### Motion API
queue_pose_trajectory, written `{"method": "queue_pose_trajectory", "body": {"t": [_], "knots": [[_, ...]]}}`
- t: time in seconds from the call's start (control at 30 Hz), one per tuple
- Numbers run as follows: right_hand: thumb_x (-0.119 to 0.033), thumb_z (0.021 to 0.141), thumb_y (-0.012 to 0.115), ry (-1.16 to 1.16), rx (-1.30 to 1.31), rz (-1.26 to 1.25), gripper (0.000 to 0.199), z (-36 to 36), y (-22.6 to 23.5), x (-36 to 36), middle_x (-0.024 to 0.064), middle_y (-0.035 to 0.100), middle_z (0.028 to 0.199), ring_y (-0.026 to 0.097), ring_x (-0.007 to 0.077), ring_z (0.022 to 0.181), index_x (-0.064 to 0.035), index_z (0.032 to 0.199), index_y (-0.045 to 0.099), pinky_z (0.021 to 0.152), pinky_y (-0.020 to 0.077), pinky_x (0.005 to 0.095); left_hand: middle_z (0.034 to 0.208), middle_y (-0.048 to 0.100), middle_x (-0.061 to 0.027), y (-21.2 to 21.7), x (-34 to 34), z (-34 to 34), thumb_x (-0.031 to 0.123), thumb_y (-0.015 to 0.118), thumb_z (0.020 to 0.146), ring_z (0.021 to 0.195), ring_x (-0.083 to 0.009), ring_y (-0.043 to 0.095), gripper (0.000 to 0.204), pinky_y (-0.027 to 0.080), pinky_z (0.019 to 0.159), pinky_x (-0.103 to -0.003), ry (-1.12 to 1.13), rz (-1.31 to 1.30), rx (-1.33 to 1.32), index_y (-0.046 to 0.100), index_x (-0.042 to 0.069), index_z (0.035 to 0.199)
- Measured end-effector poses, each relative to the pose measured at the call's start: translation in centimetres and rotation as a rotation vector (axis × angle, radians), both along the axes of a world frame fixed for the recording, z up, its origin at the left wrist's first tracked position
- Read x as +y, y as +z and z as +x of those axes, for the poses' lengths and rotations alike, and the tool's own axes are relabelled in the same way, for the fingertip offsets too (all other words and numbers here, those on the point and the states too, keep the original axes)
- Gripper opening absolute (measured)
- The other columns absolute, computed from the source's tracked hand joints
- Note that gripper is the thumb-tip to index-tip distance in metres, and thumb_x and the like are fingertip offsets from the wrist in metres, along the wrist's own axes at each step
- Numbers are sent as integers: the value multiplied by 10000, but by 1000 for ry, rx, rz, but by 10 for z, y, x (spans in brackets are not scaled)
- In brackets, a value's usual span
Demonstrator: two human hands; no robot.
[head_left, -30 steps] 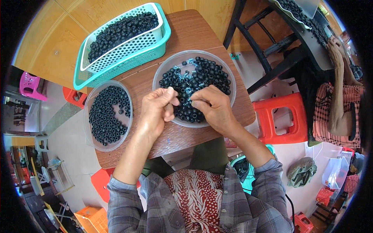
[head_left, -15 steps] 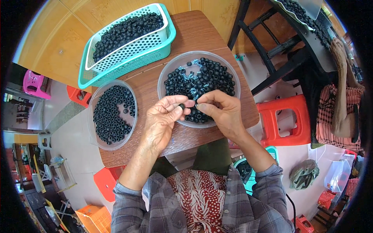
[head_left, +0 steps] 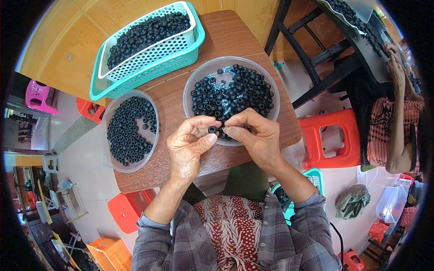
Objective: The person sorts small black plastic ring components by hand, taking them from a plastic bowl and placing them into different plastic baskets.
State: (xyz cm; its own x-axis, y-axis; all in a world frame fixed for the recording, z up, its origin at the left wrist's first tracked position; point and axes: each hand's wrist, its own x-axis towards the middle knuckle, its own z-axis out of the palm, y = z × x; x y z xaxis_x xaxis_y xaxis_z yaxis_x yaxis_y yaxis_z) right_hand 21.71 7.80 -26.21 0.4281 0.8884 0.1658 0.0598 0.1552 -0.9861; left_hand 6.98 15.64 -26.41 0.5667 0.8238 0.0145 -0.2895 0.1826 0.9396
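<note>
Between thumb and fingers, my left hand (head_left: 189, 143) pinches a black ring-shaped bead (head_left: 212, 129), its hole showing. Close against it, my right hand (head_left: 257, 137) has thumb and forefinger pressed together at the fingertips; what they grip is too small to make out. Both hands hover over the near rim of a round clear tub (head_left: 276, 101). Inside that tub lie many black beads (head_left: 257, 90), with a blue-and-white twisted cord (head_left: 224, 85) winding among them. A second round tub (head_left: 157, 122), to the left, holds more black ring beads (head_left: 129, 131).
At the back left of the brown table (head_left: 226, 34), a white perforated basket (head_left: 156, 53) of black pieces sits in a teal basket (head_left: 199, 43). Red stools (head_left: 312, 140) stand around. At the right, another person's arms (head_left: 396, 77) rest by a table with black pieces.
The bead in my left fingers has turned so its hole shows more. My left hand has shifted slightly left and down, with both hands still close together.
</note>
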Motion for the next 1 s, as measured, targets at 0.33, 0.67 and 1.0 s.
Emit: {"method": "queue_pose_trajectory", "body": {"t": [0.33,0.67,1.0], "knots": [[51,809,657,15,25,30,121,-5,1,-3,40,613,878,564,90,818,23,926,671,717,442,217,925,660,-107,-8,6,-3,5,656,834,736,-156,624,218,514,652,-252,-103,-426,-155,622,-45,1043],[32,797,655,-37,110,11,123,-7,-7,2,24,580,836,542,78,756,-11,911,666,669,445,222,920,651,-74,-1,-3,7,-75,669,786,727,-120,580,273,492,670,-225,22,-111,68,650,-31,1054],[11,782,672,-47,-50,36,115,-8,-11,2,38,574,793,535,101,715,-18,893,660,636,443,235,844,643,-86,-4,-1,5,-6,742,712,695,-167,599,220,484,601,-276,186,842,391,637,11,904]]}}
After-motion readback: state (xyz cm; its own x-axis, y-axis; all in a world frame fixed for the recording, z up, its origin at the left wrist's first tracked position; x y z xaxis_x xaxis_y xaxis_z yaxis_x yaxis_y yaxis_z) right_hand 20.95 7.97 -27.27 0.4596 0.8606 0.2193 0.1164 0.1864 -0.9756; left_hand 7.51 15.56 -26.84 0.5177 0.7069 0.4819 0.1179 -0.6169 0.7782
